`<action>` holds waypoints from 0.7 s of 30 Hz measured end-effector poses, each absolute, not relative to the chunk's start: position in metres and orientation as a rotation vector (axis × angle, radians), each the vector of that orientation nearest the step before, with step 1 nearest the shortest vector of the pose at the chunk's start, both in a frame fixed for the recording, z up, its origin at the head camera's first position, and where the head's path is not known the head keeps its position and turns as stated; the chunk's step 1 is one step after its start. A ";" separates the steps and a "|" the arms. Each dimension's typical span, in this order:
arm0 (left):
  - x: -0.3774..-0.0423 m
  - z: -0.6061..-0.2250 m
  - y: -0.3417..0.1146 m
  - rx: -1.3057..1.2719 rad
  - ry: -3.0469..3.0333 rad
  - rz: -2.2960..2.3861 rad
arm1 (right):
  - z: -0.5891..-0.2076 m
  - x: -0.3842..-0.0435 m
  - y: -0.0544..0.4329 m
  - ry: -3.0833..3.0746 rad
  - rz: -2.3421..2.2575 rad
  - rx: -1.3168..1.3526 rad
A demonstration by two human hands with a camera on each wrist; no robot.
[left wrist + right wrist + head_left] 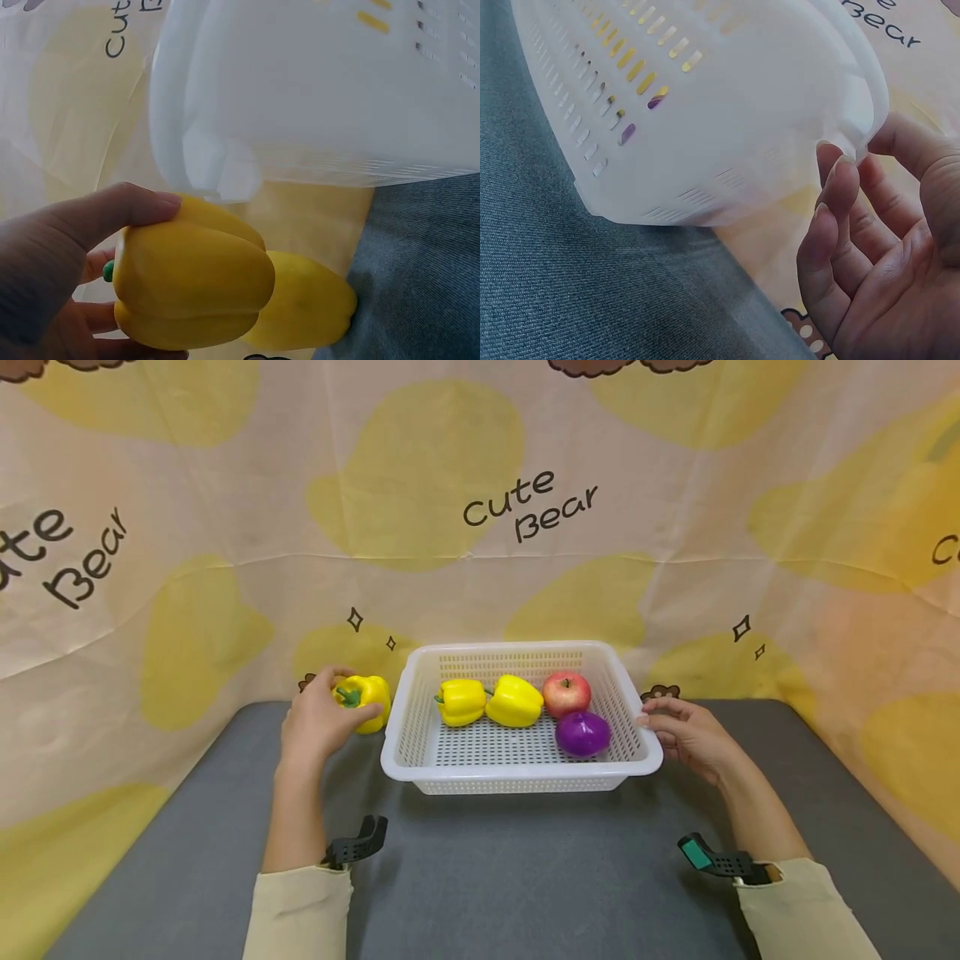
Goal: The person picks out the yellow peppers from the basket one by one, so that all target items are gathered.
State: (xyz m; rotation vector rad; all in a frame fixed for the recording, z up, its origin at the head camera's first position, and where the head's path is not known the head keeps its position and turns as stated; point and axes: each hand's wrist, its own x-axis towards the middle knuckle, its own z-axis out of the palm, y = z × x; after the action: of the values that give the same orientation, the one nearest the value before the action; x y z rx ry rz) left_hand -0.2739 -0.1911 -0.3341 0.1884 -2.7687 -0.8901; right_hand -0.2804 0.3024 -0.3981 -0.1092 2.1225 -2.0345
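My left hand grips a yellow bell pepper by its stem end, thumb on one side and fingers around the other. This pepper is just left of a white plastic basket. In the left wrist view, a second smooth yellow item shows behind it, partly hidden, its kind unclear. At the basket's right end, my right hand pinches the rim between thumb and fingers. Inside the basket are two yellow bell peppers, one at left and one in the middle, a red apple and a shiny purple vegetable.
The basket stands near the back of a dark grey table. Right behind the table hangs a pale cloth with yellow patches and "Cute Bear" lettering. A black strap is on each wrist.
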 end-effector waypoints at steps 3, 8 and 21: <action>-0.274 -0.335 -0.192 0.198 -2.787 -0.884 | -0.398 -0.280 0.302 2.125 -2.027 -0.113; -0.274 -0.336 -0.192 0.247 -2.803 -0.885 | -0.398 -0.280 0.303 2.137 -2.013 -0.115; -0.280 -0.345 -0.194 0.205 -2.925 -0.813 | -0.398 -0.281 0.302 2.140 -2.016 -0.117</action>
State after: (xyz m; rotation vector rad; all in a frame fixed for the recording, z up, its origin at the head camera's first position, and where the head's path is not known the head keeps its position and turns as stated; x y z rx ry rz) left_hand -0.2801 -0.1944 -0.3450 0.2048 -2.9251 -0.8130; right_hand -0.2806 0.3024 -0.3978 -0.1172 2.1396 -2.0162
